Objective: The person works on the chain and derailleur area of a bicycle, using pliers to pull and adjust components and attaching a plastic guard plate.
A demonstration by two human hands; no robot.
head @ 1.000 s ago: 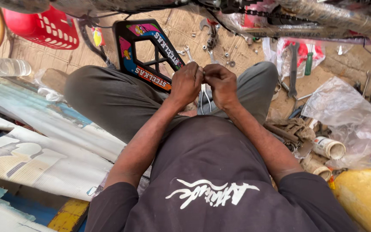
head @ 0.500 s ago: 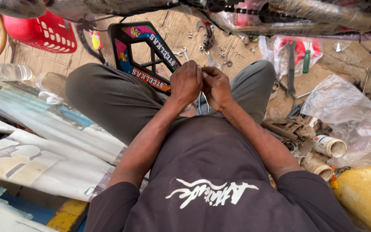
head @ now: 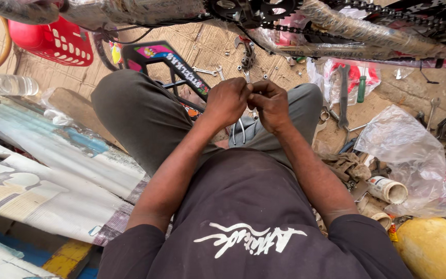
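Over the last second the two hands have hardly shifted: they stay knuckle to knuckle above the lap, so the fiddly work between them goes on unfinished. The left hand (head: pixel 226 102) and right hand (head: pixel 270 103) have their fingers pressed together, pinching something small that I cannot make out. Below them hangs a thin bent metal wire (head: pixel 238 132), two pale strands dangling over the grey trousers (head: pixel 140 116), just in front of the black bicycle frame (head: pixel 174 62) on the floor.
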